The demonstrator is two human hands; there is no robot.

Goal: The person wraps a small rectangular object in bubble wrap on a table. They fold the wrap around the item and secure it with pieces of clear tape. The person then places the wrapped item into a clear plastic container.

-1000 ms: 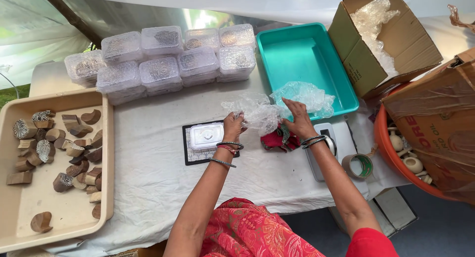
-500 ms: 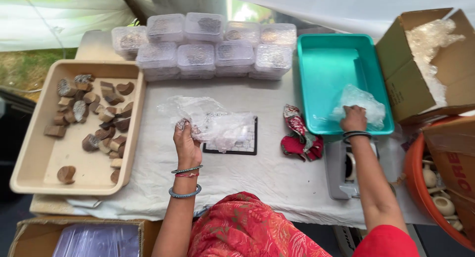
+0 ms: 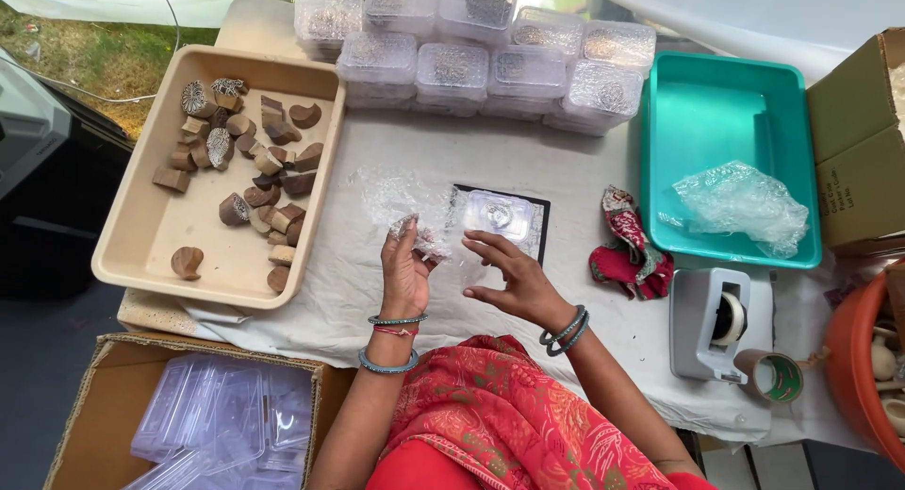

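Left hand (image 3: 405,278) grip pinching bubble wrap (image 3: 415,235) at fingertips — right hand (image 3: 509,281) grip wide, just beside

two trays (image 3: 151,235), two hands (image 3: 405,278), one tape dispenser (image 3: 716,322)

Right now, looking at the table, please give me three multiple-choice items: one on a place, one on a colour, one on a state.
1. Where do the wooden blocks lie?
A. In the beige tray
B. In the teal tray
C. In the orange tub

2. What colour is the tray that holds the loose bubble wrap?
A. Beige
B. Teal
C. White

3. What is the left hand doing?
A. Lying flat on the cloth
B. Holding a piece of bubble wrap
C. Gripping the tape dispenser

Answers: 1 A, the blocks are heaped inside the beige tray; 2 B, the wrap lies in the teal one; 3 B, its fingers pinch clear wrap above the table.
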